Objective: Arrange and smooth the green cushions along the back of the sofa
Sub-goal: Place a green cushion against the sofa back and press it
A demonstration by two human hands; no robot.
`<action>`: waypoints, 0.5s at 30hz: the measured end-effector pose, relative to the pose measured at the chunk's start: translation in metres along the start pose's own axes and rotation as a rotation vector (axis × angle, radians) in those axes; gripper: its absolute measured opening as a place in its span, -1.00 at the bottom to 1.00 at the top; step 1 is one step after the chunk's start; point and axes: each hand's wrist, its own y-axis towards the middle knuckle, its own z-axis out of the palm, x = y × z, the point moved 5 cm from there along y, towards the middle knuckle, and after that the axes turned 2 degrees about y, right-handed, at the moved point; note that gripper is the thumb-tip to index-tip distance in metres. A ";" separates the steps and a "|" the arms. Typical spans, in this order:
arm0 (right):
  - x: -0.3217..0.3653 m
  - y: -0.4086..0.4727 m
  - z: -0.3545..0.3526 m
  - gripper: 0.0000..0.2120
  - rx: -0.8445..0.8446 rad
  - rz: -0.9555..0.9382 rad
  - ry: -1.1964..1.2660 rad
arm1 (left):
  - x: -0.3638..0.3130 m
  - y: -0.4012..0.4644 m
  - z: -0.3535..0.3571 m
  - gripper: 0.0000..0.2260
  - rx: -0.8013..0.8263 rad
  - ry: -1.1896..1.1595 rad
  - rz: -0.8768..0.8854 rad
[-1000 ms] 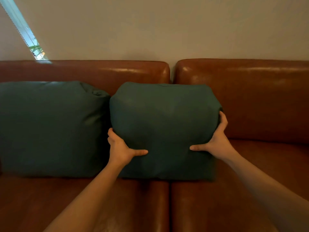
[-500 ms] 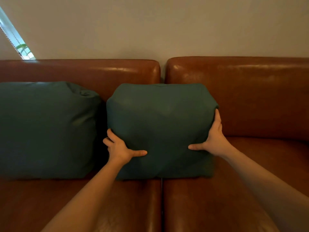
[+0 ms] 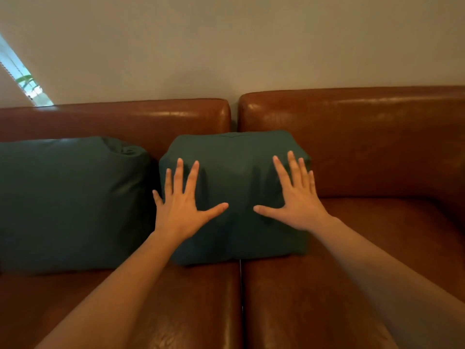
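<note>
A dark green cushion [image 3: 239, 172] leans against the back of the brown leather sofa [image 3: 364, 137], straddling the seam between its two sections. My left hand [image 3: 182, 206] lies flat on the cushion's left front face, fingers spread and straight. My right hand [image 3: 297, 200] presses flat on its right front face, fingers spread too. A second, larger green cushion [image 3: 68, 202] stands upright just to the left, close beside the first; its top right corner is bunched.
The sofa seat [image 3: 377, 248] stretches bare to the right of the middle cushion. A plain wall [image 3: 239, 46] rises behind the backrest, and a strip of window [image 3: 22, 79] shows at the upper left.
Both hands have left the cushion's sides, where they gripped it, and now lie flat and spread on its front face. The cushion sits a little further right along the backrest.
</note>
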 end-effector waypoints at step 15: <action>-0.100 -0.169 -0.087 -0.17 -0.070 0.351 -0.008 | -0.221 -0.061 -0.020 -0.14 0.126 0.167 0.531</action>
